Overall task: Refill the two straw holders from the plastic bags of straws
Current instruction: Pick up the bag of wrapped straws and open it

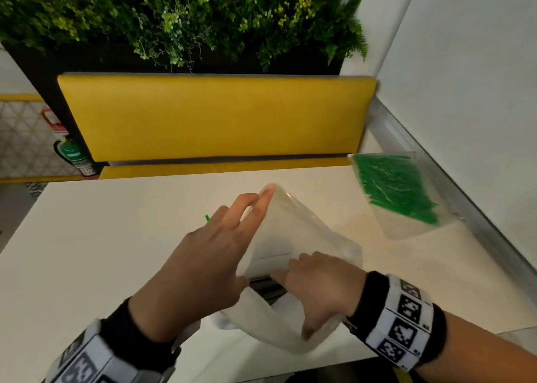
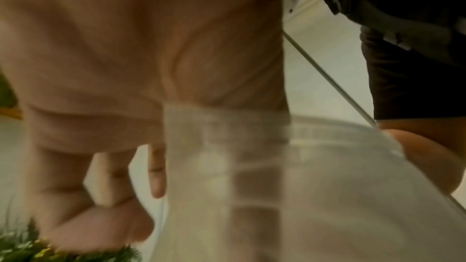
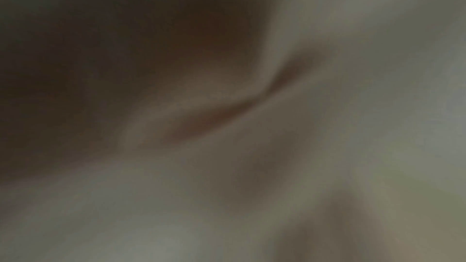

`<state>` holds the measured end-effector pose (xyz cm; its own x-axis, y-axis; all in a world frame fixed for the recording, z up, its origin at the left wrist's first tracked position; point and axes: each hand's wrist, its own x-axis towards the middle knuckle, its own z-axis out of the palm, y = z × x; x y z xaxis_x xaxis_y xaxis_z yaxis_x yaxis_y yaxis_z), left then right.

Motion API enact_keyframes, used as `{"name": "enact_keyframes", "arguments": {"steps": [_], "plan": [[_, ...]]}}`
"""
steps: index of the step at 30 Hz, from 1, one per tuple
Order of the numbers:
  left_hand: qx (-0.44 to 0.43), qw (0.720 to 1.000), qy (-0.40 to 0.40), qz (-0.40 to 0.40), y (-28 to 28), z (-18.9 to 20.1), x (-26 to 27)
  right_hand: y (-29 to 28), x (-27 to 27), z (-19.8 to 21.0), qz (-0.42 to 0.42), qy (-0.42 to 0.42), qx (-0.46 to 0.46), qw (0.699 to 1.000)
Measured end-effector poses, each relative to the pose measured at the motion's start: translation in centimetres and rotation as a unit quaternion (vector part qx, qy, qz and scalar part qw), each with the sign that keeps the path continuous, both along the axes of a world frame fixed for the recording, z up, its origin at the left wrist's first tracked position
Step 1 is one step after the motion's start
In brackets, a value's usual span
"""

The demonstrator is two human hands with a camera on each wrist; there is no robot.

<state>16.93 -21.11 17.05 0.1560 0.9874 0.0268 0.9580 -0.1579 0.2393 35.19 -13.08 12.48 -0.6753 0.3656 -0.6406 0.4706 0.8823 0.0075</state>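
Observation:
A clear plastic bag (image 1: pixel 293 231) stands lifted off the white table (image 1: pixel 101 252) between both hands. My left hand (image 1: pixel 215 252) lies along its left side with fingers (image 1: pixel 261 205) straight, reaching up to its top corner. My right hand (image 1: pixel 313 283) grips the bag's lower part with curled fingers, and its loose end (image 1: pixel 279 324) hangs below. Something dark (image 1: pixel 266 288) shows between the hands; I cannot tell what it is. A green straw tip (image 1: pixel 207 217) pokes out behind the left hand. The left wrist view shows the palm (image 2: pixel 126 47) against the blurred bag (image 2: pixel 302 196). The right wrist view is blurred.
A second clear bag full of green straws (image 1: pixel 395 190) lies at the table's far right corner, beside the white wall (image 1: pixel 465 92). A yellow padded bench (image 1: pixel 215 118) with plants (image 1: pixel 186 19) above it runs behind the table. No straw holder is in view.

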Motion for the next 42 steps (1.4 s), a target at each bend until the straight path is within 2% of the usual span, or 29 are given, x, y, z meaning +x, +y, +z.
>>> {"name": "enact_keyframes", "arguments": {"steps": [4,7,8,10,11,12,13,14,15,17,18,19,20,22,23,24,26,27,28,30,31,34,35,36,37,39,40,41,42], "plan": [[-0.09,0.995,-0.037,0.021,-2.2,-2.0,0.0,-0.3,0.9,-3.4,-0.031,-0.054,-0.044,0.997],[-0.172,0.971,-0.165,0.037,-2.9,-3.5,0.5,-0.4,0.4,-2.2,-0.064,-0.079,-0.106,0.989],[-0.181,0.96,-0.207,0.056,-3.0,-4.0,0.4,-0.3,0.3,-1.1,-0.071,-0.027,-0.128,0.989],[-0.149,0.938,-0.295,0.11,-3.2,-5.3,-0.2,-0.2,0.5,2.0,-0.089,0.177,-0.156,0.968],[-0.115,0.926,-0.334,0.134,-3.6,-5.8,-0.6,-0.3,1.2,3.5,-0.091,0.276,-0.118,0.95],[-0.094,0.919,-0.349,0.155,-4.1,-6.2,-0.9,-0.5,1.9,4.5,-0.093,0.362,-0.026,0.927],[-0.09,0.918,-0.345,0.172,-4.5,-6.3,-1.1,-0.9,2.5,5.1,-0.103,0.401,0.098,0.905],[-0.096,0.917,-0.342,0.18,-4.8,-6.3,-1.0,-1.2,2.8,5.5,-0.14,0.374,0.198,0.895],[-0.105,0.919,-0.336,0.176,-5.1,-6.5,-1.1,-1.4,3.2,5.1,-0.211,0.293,0.227,0.904],[-0.13,0.928,-0.307,0.164,-5.2,-6.8,-1.3,-1.0,3.5,2.7,-0.355,0.158,0.117,0.914],[-0.143,0.924,-0.313,0.166,-5.0,-6.8,-1.4,-0.4,3.7,1.2,-0.396,0.16,0.05,0.903],[-0.148,0.91,-0.347,0.175,-4.8,-6.8,-1.5,0.3,4.1,-0.3,-0.408,0.206,0.007,0.889],[-0.148,0.882,-0.405,0.19,-4.7,-7.0,-1.5,0.7,4.3,-1.4,-0.421,0.268,-0.023,0.866],[-0.152,0.802,-0.537,0.213,-4.5,-7.8,-1.6,0.7,4.6,-2.9,-0.473,0.387,-0.072,0.788],[-0.148,0.758,-0.598,0.216,-4.2,-8.3,-1.7,0.4,4.8,-3.6,-0.516,0.437,-0.12,0.727],[-0.141,0.71,-0.655,0.215,-3.9,-8.6,-1.9,0.1,4.9,-4.1,-0.562,0.482,-0.181,0.648],[-0.12,0.621,-0.743,0.219,-3.4,-9.5,-2.5,-0.4,5.4,-5.0,-0.623,0.548,-0.315,0.461],[-0.12,0.592,-0.767,0.216,-3.3,-9.8,-2.7,-0.5,5.8,-5.5,-0.637,0.566,-0.356,0.384],[-0.123,0.576,-0.781,0.208,-3.2,-10.1,-2.9,-0.5,6.2,-6.0,-0.643,0.578,-0.386,0.321],[-0.142,0.555,-0.799,0.182,-3.2,-10.2,-2.7,-0.3,6.9,-6.7,-0.64,0.595,-0.428,0.232],[-0.158,0.544,-0.806,0.174,-3.2,-10.2,-2.5,-0.2,7.1,-7.0,-0.633,0.602,-0.443,0.202],[-0.198,0.467,-0.845,0.171,-3.0,-10.2,-2.2,0.1,7.5,-7.6,-0.602,0.621,-0.474,0.167],[-0.209,0.469,-0.842,0.165,-2.9,-9.9,-2.0,0.1,7.5,-7.6,-0.587,0.624,-0.489,0.165],[-0.219,0.502,-0.822,0.158,-2.6,-9.5,-1.8,0.0,7.6,-7.6,-0.577,0.624,-0.499,0.168],[-0.223,0.574,-0.774,0.149,-2.3,-9.1,-1.5,-0.1,7.6,-7.4,-0.571,0.619,-0.511,0.175],[-0.202,0.77,-0.592,0.126,-1.8,-8.8,-0.8,-0.2,7.6,-6.7,-0.559,0.591,-0.549,0.192],[-0.172,0.847,-0.488,0.122,-1.3,-9.1,-0.6,-0.2,7.6,-6.3,-0.549,0.57,-0.579,0.197],[-0.138,0.902,-0.392,0.118,-0.9,-9.4,-0.5,-0.2,7.5,-5.9,-0.54,0.552,-0.601,0.207],[-0.115,0.935,-0.318,0.108,-0.6,-10.0,-0.6,-0.2,7.4,-5.6,-0.532,0.544,-0.61,0.221]]}}
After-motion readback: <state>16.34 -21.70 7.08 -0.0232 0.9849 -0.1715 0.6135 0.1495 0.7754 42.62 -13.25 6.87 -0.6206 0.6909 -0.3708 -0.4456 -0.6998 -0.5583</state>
